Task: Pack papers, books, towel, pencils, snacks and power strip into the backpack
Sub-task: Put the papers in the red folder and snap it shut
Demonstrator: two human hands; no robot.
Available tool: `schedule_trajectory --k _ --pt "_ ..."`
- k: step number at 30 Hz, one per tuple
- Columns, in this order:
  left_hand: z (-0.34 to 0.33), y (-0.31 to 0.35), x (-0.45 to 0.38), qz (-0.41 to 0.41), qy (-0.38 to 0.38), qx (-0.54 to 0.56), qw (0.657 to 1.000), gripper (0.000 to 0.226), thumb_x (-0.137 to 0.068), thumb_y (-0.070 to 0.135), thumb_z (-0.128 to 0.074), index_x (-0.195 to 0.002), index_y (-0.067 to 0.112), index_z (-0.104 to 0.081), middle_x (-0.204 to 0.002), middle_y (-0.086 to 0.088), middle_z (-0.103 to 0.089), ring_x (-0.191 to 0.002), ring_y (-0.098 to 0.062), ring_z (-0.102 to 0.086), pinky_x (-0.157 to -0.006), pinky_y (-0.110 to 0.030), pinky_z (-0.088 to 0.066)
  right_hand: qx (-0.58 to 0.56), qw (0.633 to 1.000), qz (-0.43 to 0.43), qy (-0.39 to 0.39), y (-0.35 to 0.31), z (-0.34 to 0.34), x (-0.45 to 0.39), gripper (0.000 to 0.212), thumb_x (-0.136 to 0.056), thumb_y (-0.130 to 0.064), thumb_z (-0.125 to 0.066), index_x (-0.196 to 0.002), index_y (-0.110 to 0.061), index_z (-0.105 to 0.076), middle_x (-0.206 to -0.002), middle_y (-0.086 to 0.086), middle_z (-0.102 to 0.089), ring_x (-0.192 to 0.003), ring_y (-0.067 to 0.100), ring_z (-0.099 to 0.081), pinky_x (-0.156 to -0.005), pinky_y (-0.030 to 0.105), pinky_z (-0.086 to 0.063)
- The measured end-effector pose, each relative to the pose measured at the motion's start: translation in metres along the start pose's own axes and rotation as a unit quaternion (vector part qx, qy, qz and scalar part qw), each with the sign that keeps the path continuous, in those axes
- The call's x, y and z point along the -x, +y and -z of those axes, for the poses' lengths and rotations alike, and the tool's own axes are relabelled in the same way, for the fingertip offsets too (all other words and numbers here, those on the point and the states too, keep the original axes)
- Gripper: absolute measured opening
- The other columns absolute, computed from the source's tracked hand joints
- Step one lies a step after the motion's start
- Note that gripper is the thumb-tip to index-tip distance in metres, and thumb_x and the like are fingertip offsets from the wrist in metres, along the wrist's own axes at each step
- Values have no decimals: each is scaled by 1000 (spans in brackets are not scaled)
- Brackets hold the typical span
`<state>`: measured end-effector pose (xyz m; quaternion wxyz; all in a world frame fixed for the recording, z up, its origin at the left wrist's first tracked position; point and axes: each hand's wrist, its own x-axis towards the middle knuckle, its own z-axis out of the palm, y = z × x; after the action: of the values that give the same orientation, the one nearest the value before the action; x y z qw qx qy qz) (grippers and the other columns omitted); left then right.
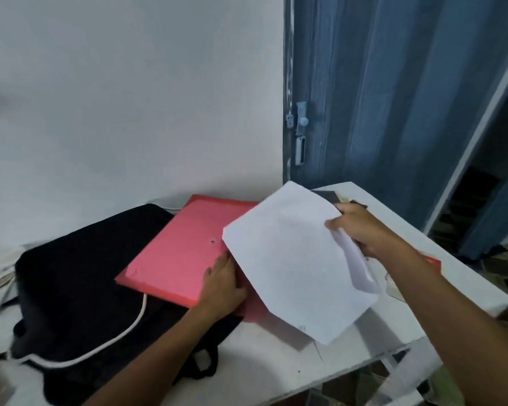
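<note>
Gripping papers [294, 259], hands [361, 230] apart

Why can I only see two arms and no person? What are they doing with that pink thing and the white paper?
The camera sits on the person's head and looks down, so you see only their arms. The right hand holds white papers up in the air. The left hand rests flat on a pink folder. The folder lies partly on a black backpack, which lies on a white table. Behind is a white wall and a blue door.
</note>
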<state>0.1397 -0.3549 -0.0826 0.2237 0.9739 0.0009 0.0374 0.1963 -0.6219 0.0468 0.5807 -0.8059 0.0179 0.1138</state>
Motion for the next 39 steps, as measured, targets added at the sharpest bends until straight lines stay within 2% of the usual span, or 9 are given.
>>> schedule_trajectory --k 3,5,10,14,21,30,34,36,39 --pt "17 2 6 -6 0 63 998 106 -66 58 -56 -151 8 -17 -159 -9 -17 -145 -24 -20 -116 -25 -12 73 996 -43 -15 21 7 -9 21 -87 2 -54 -103 -7 -65 -90 12 -70 -74 24 -66 -58 25 -51" --pt "26 3 10 -2 -12 70 997 113 -73 42 -72 -151 3 -1 -160 -10 0 -148 -18 -4 -106 -9 3 104 993 -47 -23 26 12 -13 22 -86 5 -54 -102 -4 -65 -93 15 -70 -78 27 -67 -64 28 -54" --pt "34 -1 13 -21 -2 72 997 121 -74 30 -79 -150 5 11 -159 -6 13 -145 -10 10 -101 -3 10 66 994 -33 -76 13 16 -22 21 -90 2 -54 -101 -10 -67 -95 8 -72 -83 26 -68 -77 35 -54" --pt "41 3 16 -38 3 62 997 119 -72 26 -80 -150 5 8 -160 -5 10 -140 -4 9 -91 8 13 20 996 -14 -86 4 12 -27 21 -90 2 -54 -100 -11 -66 -93 6 -72 -76 22 -68 -64 29 -55" --pt "47 7 19 -46 6 47 998 120 -69 24 -82 -150 5 4 -160 -6 6 -142 -5 5 -93 6 9 30 999 -35 -25 5 -13 -38 18 -88 3 -54 -95 -9 -67 -100 14 -69 -87 31 -65 -83 39 -53" --pt "61 10 18 -35 16 78 996 70 -85 -8 -49 -147 -1 -17 -156 -11 -16 -141 -9 -9 -90 11 5 -107 989 -40 97 9 -76 -42 26 -85 8 -40 -102 4 -58 -91 17 -61 -74 24 -55 -64 27 -43" --pt "70 7 18 -7 7 96 995 72 -84 -15 -36 -150 4 -14 -159 -9 -11 -146 -14 -8 -111 -9 -2 -130 982 -27 137 7 -98 -42 26 -88 3 -36 -103 -9 -54 -87 5 -58 -76 20 -55 -61 27 -42" --pt "75 4 17 -3 -6 100 995 70 -86 -14 -35 -150 5 -16 -159 -8 -13 -147 -17 -12 -115 -16 -7 -98 988 -11 123 9 -102 -44 21 -87 0 -42 -102 -8 -54 -95 9 -61 -85 26 -57 -69 31 -44" --pt "83 -5 18 10 -31 103 994 63 -90 -9 -34 -150 7 -22 -158 -5 -17 -146 -17 -15 -111 -15 -8 -58 997 -53 -9 11 -93 -45 23 -80 -2 -67 -102 -3 -61 -97 14 -69 -86 31 -67 -73 36 -54"
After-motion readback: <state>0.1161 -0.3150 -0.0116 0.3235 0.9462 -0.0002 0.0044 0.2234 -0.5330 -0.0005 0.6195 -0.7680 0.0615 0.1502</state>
